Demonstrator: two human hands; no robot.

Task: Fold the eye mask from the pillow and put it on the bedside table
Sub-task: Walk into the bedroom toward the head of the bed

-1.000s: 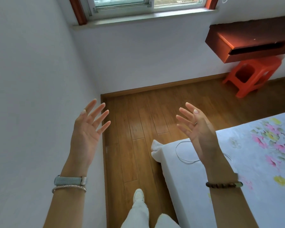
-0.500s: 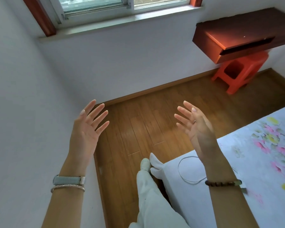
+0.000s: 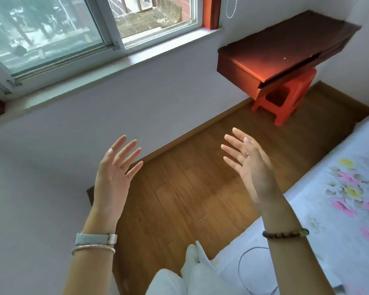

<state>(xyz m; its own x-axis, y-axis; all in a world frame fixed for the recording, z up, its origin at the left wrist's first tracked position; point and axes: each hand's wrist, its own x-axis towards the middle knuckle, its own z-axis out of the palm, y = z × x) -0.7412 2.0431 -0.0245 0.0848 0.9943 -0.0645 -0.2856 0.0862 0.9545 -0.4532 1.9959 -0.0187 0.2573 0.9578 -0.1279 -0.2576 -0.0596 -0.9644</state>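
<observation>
My left hand (image 3: 113, 173) is raised in front of me, palm up, fingers spread, holding nothing. My right hand (image 3: 251, 167) is raised beside it, fingers apart and empty too. Both hover over the wooden floor (image 3: 179, 199). No eye mask and no pillow are in view. A dark red wall-mounted shelf with a drawer (image 3: 285, 50) sits at the upper right, near the bed (image 3: 339, 209) with its white floral sheet.
An orange plastic stool (image 3: 283, 103) stands under the shelf. A window (image 3: 73, 33) with a sill fills the upper left, above a white wall. A thin cable (image 3: 245, 273) lies on the bed's near corner. My white-trousered leg (image 3: 179, 279) shows at the bottom.
The view has swung upward and to the right, showing more window and wall. Both hands stay raised and open. My leg has stepped forward along the bed.
</observation>
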